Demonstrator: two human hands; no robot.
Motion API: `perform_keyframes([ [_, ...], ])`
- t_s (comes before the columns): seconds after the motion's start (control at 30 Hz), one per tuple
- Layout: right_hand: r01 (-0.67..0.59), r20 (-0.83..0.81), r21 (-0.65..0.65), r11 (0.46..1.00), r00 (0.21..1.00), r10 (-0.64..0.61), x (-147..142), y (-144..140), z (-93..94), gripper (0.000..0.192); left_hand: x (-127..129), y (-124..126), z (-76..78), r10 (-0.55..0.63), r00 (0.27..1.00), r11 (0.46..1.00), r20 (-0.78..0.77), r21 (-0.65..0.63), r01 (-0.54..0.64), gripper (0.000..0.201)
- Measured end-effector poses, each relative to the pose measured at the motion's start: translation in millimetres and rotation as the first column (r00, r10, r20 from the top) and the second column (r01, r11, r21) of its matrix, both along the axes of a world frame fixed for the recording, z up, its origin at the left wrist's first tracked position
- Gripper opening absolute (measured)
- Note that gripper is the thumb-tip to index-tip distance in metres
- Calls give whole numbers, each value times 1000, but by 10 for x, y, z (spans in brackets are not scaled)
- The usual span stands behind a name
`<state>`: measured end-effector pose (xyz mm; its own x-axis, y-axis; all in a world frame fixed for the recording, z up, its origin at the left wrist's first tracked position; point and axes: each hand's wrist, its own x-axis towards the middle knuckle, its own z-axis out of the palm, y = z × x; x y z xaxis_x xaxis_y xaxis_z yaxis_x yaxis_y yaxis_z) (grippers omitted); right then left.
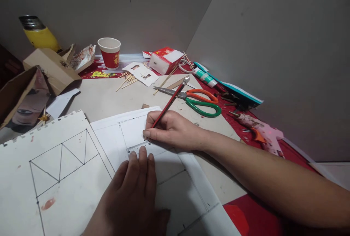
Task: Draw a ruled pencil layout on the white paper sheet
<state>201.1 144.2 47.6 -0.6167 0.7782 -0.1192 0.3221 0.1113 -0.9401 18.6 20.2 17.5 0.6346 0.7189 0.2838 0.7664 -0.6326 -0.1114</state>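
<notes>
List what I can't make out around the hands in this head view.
- Pencil tip: hidden behind the right hand's fingers.
- Clear ruler: mostly under the left hand; markings too small to read.
- Lines on the sheet under the left hand: covered.
- Left-hand drawing: cut off by the bottom edge.
- Yellow bottle: base hidden by a cardboard box.

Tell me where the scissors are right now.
The scissors lie on the table in the head view, right of centre, just beyond the right hand and its red pencil, with the glue tube behind them.
</notes>
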Motion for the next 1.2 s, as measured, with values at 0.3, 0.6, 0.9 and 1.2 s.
perform_keyframes([
  [0.3, 35, -63, -36, 999, 997, -38, 0, 10, -35, 23, 5, -39, -6, -19, 996, 999, -89, 27, 21, 72],
  [0.6, 20, -87, -38, 999, 996, -23, -12, -8, -25, 26, -42, -50, -55, -72, 989, 993, -127, 81, 82, 71],
  [0.9, -21, -80, -11, 1000, 997, 20, -1, -18, -47, 25, 5, -124, -61, 6, 999, 1000, -44, 13, -6, 80],
  [1.2, -18, -37, 31, 999, 999, 19, -11, -19, -92, 21, 21, -119, -47, 30, 997, 1000, -75, 6, -30, 82],
])
